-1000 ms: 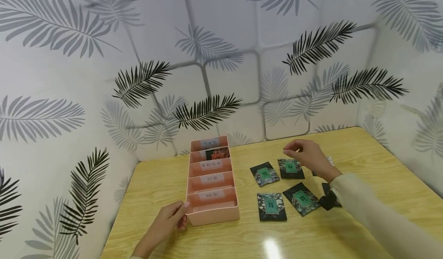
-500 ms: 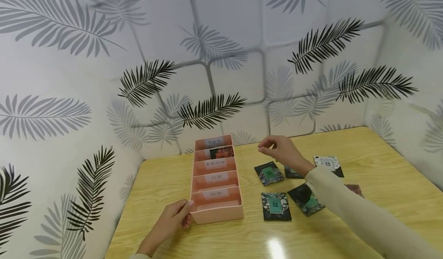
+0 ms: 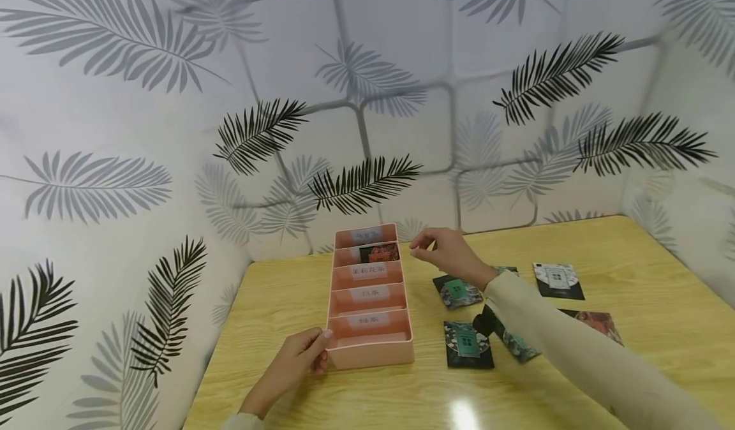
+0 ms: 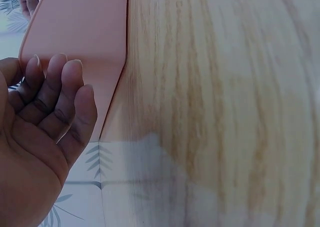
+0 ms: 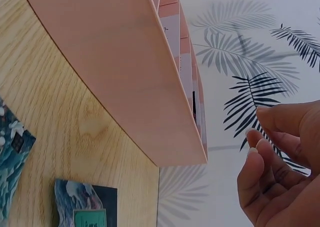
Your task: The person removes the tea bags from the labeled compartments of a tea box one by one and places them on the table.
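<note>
On the wooden table stands a pink compartment box (image 3: 371,358) with labelled sections. My left hand (image 3: 295,362) grips its near left corner, thumb on the rim and fingers against the outer wall. A dark packet with a red print (image 3: 383,252) stands in the second section from the back. Beside the box's far right side hovers my right hand (image 3: 450,251), its fingers loosely bent and apart from the thumb in the right wrist view, with nothing seen between them. Under and beside the right forearm lie packets, including a green-labelled packet (image 3: 457,291) and another such packet (image 3: 467,345).
Farther right lie a white-and-black packet (image 3: 558,280) and a packet with a reddish print (image 3: 600,323), partly covered by the sleeve. Another green-labelled packet (image 3: 519,344) is half hidden by the forearm. A leaf-patterned wall (image 3: 402,130) rises behind the table (image 3: 275,289).
My right hand has moved left from above the packets to beside the box. The left hand keeps its grip on the corner. The head view has shifted slightly left.
</note>
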### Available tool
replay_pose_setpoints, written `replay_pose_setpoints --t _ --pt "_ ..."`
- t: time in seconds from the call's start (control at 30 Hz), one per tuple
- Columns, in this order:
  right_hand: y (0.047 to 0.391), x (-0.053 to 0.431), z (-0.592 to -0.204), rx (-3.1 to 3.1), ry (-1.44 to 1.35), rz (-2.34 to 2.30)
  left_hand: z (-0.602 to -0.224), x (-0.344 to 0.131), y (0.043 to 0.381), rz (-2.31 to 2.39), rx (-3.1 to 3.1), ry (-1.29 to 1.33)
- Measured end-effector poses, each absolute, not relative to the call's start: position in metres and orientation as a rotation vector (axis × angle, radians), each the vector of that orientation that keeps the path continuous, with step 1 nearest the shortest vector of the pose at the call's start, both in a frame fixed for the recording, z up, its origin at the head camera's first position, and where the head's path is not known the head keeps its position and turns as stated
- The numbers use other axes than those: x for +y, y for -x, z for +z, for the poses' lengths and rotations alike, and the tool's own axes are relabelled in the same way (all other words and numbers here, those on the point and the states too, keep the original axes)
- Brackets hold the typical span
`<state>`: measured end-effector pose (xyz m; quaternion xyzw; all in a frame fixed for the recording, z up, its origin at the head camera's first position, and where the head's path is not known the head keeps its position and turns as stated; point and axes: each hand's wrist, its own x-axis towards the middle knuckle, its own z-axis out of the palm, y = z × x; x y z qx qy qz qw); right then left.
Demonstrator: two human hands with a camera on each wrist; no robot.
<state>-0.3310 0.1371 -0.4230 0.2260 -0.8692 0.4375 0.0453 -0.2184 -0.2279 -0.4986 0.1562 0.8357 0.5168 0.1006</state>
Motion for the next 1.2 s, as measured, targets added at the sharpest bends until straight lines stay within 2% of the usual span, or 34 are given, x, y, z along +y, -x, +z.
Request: replay_pose_setpoints --t 0.77,1.2 --pt "0.362 0.086 -0.44 -2.687 -0.725 1.331 -0.502 -0.234 0.218 1.531 2.453 -0.471" --pt "0.386 0.08 -0.449 -2.715 -0.686 0.98 -0.501 -0.233 0.219 1.575 2.426 -0.479"
